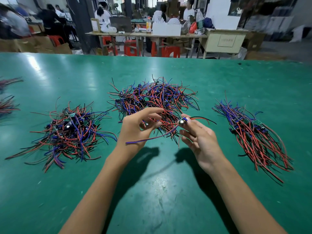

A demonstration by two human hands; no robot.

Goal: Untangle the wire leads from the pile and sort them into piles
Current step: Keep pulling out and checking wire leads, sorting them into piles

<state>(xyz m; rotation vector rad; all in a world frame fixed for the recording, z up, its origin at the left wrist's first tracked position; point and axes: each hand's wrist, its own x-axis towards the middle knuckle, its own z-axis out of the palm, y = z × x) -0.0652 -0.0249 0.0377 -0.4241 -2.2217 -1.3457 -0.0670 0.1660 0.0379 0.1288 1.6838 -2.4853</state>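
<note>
A tangled pile (155, 97) of red, blue and black wire leads with small circuit boards lies at the table's middle. My right hand (200, 141) pinches one small board (183, 121) at its fingertips just in front of that pile; its red and blue leads (148, 138) trail left across my left wrist. My left hand (135, 129) hovers over the pile's near edge with fingers curled, pinching red wires. A loose pile (70, 130) lies to the left. A neatly aligned pile (253, 134) lies to the right.
The green table (160, 183) stretches wide in front of me. More wire bundles (7, 102) lie at the far left edge. Beyond the table stand red stools (131, 48), benches, boxes and several people at work.
</note>
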